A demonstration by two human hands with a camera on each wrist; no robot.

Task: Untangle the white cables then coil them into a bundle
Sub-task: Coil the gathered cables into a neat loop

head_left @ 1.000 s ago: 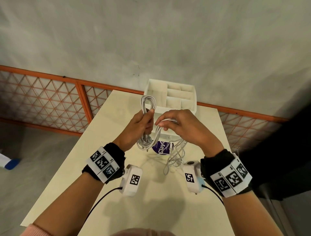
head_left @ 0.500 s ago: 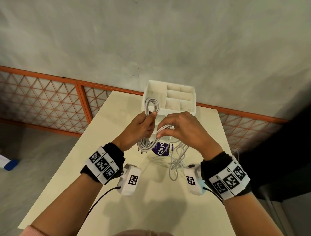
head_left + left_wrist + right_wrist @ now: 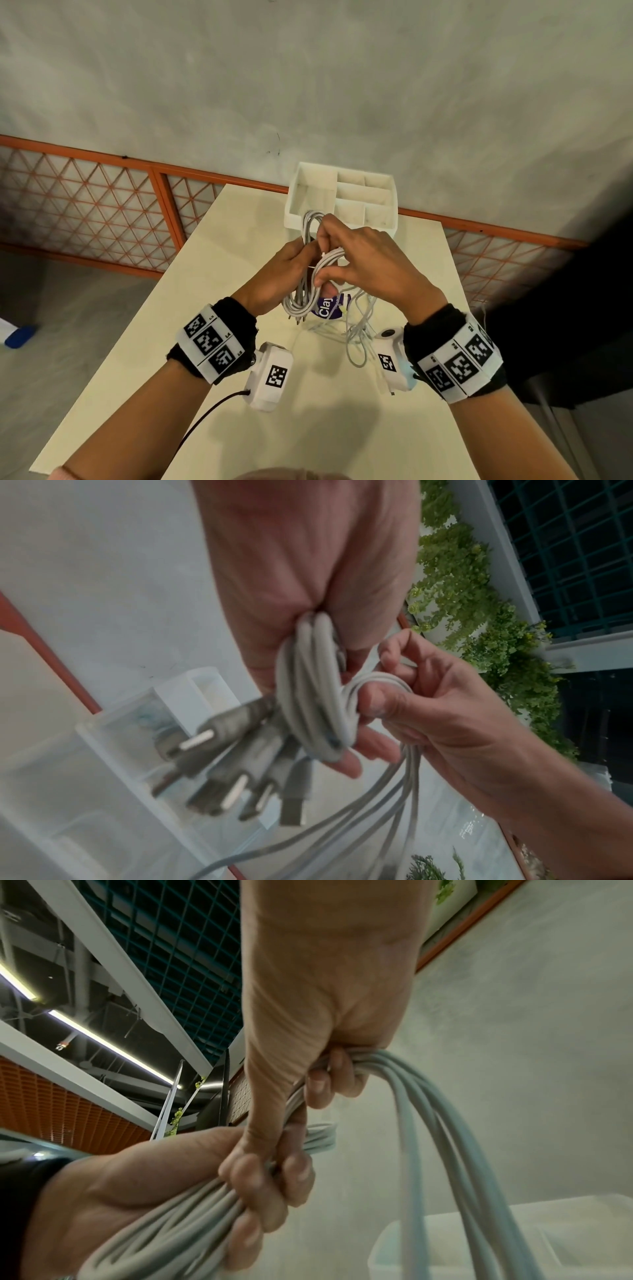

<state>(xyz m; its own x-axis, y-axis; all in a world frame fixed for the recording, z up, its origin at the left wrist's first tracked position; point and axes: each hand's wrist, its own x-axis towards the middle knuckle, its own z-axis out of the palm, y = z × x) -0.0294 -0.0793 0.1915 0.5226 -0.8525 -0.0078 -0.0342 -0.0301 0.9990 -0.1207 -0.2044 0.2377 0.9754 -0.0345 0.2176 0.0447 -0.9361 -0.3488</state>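
Above the table, my left hand (image 3: 284, 270) grips a looped bundle of white cables (image 3: 305, 294) round its middle. Loops stick out above and below my fist. Several grey plugs (image 3: 232, 772) hang from the bundle in the left wrist view. My right hand (image 3: 356, 260) pinches a group of cable strands (image 3: 330, 257) and holds them across the bundle, right against my left hand. From the right hand (image 3: 325, 1069) the loose cable tails (image 3: 445, 1150) run down to the table (image 3: 358, 337).
A white divided organiser tray (image 3: 342, 198) stands at the table's far edge just beyond my hands. A purple-labelled tub (image 3: 325, 306) sits under the bundle. The cream table (image 3: 325, 411) has bare surface near me. An orange lattice fence (image 3: 85, 212) runs behind.
My right hand has carried its strands up and to the left, over the bundle in my left hand. The loose tails on the table have been drawn in shorter.
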